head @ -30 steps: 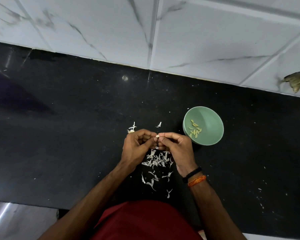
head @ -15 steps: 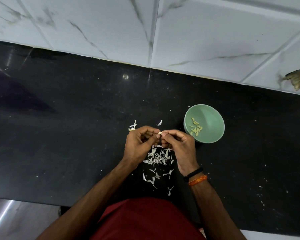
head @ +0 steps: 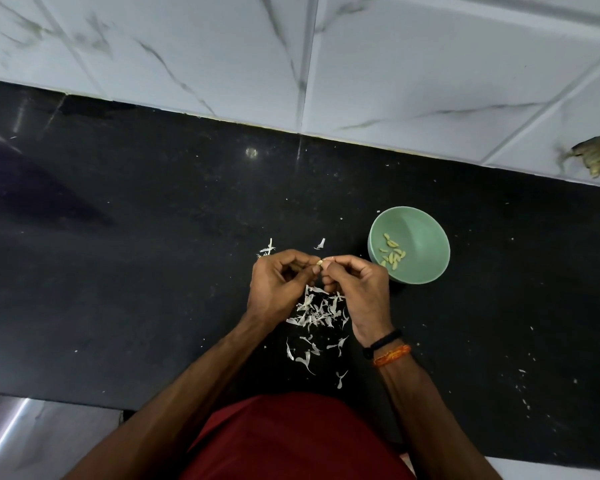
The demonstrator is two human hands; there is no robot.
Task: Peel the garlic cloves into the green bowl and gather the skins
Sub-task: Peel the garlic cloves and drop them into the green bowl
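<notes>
I see left hand [head: 280,289] and right hand [head: 359,291] raised together over black bench [head: 136,265], fingers of both curled, pinching one small garlic clove [head: 320,262] between fingertips. Green bowl [head: 426,233] on bench just right of right hand, several peeled cloves [head: 391,254] lying inside. Skins [head: 317,313] scattered on bench beneath and behind hands; few stray bits [head: 268,249] just beyond left hand. Black and orange bands [head: 387,348] on right wrist.
</notes>
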